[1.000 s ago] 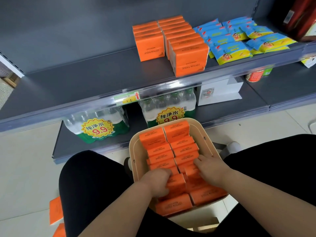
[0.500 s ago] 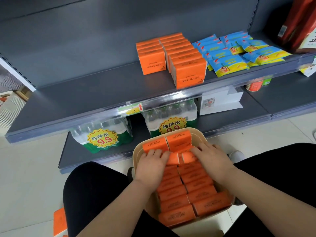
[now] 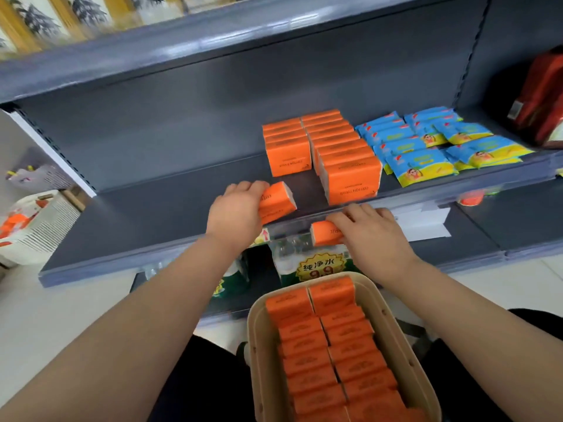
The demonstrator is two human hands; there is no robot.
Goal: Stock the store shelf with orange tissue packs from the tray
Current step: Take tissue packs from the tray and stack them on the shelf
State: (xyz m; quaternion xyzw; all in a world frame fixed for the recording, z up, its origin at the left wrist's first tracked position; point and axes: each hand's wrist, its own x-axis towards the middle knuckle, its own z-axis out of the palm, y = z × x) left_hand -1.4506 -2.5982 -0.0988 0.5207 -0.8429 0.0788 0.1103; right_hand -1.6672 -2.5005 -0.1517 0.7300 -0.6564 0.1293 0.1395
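One long grey shelf (image 3: 152, 214) carries two rows of orange tissue packs (image 3: 350, 175) beside blue sachets (image 3: 420, 166). Below it, a beige tray (image 3: 256, 345) lies full of more. The left hand (image 3: 234, 214) grips one pack (image 3: 278, 202) over the shelf, and the right hand (image 3: 371, 236) clasps another pack (image 3: 324, 234) at its front lip.

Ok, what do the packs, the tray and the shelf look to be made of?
Packs: seemingly thin plastic film, slightly glossy, over soft white tissue that shows at the end of the one the left hand grips. Tray: beige matte moulded plastic, going by its rounded rim. Shelf: probably grey painted metal, smooth with a dull sheen.
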